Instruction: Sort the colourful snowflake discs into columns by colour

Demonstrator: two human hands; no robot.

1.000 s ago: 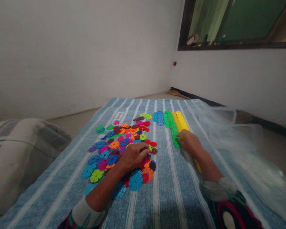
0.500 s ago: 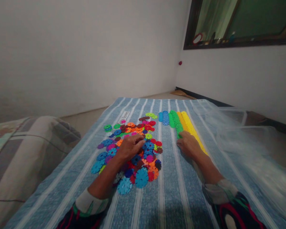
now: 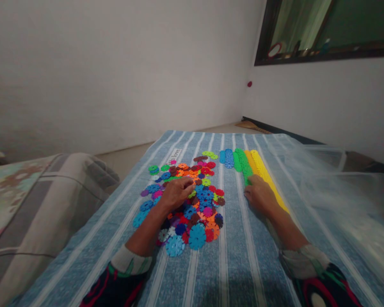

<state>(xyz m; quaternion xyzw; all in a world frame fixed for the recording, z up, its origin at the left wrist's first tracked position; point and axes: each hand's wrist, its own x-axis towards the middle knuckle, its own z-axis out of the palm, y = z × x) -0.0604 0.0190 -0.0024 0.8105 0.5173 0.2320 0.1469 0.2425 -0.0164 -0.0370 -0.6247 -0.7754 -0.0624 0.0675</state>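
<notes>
My left hand [image 3: 177, 194] is over a loose pile of coloured notched plastic discs. Its fingers are curled together, and whatever they hold is hidden. At the pile's near side lies a large blue disc [image 3: 197, 237]. On the right, my right hand [image 3: 260, 195] is closed in a pinch at the near end of a row of overlapping green discs [image 3: 243, 164], with green showing at the fingertips. A long yellow row [image 3: 267, 177] runs beside that hand, partly behind the wrist. Between yellow and green lies an orange-yellow row [image 3: 250, 158]. Short blue rows [image 3: 229, 158] sit left of the green.
A blue striped cloth [image 3: 237, 264] covers the table. Lime green discs [image 3: 209, 154] and a brown stack [image 3: 200, 159] lie beyond the pile. Clear plastic boxes [image 3: 342, 187] stand at the right edge. A cloth-covered surface [image 3: 80, 192] is at the left.
The whole view has shifted slightly, so everything appears further right. Both hands stay in nearly the same places, left over the pile and right at the green row's end.
</notes>
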